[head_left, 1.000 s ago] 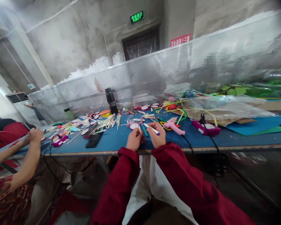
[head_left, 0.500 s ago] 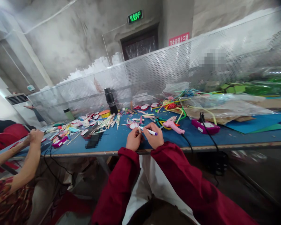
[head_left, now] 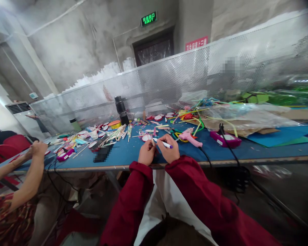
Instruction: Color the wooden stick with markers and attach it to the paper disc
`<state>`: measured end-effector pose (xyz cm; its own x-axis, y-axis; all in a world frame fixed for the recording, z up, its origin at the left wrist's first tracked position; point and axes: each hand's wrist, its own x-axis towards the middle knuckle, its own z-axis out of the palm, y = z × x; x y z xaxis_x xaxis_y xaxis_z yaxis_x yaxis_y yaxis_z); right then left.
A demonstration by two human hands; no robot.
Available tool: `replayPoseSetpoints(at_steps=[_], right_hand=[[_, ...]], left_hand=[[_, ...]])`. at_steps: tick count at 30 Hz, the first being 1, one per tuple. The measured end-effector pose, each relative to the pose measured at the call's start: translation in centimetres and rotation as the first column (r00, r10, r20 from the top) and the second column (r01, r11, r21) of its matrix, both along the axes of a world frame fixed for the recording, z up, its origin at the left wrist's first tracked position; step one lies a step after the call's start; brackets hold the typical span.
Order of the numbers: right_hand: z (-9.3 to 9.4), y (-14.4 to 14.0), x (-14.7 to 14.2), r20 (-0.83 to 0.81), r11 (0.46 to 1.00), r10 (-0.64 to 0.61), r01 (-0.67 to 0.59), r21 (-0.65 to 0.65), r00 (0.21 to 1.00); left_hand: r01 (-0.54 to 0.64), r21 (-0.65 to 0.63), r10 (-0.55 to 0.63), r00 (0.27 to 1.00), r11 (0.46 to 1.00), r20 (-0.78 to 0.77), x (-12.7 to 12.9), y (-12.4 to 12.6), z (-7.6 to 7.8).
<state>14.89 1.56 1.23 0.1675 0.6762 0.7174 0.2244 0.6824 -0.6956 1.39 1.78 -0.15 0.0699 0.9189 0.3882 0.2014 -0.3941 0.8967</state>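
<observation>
My right hand is closed around a white marker pen with a purple end, its tip pointing left toward my other hand. My left hand pinches a small light-brown wooden stick, most of it hidden by the fingers. Both hands rest close together at the front edge of the blue table. Just beyond them lies a round white piece with a red rim. To the right of my right hand is a pink glue gun.
A purple box with a cord stands at right, near plastic sheeting. A black bottle is at the back, with wooden sticks and a black phone-like object nearer. At left, a co-worker's hands are raised over the table.
Almost nothing differs. Both my hands keep the same place and hold, and the co-worker's hands at left have shifted only slightly.
</observation>
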Motion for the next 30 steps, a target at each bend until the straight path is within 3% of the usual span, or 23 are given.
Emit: replayPoseSetpoints(at_steps=[9,30], right_hand=[[-0.01,0.02,0.03,-0.001,0.999,-0.046,0.046,-0.018,0.999],[-0.24,0.26,0.03,0.015,1.000,-0.006,0.006,-0.020,1.000]], left_hand=[[-0.003,-0.010,0.003,1.000,1.000,-0.016,-0.03,0.06,-0.03],[-0.002,-0.008,0.002,1.000,1.000,-0.020,-0.03,-0.04,0.09]])
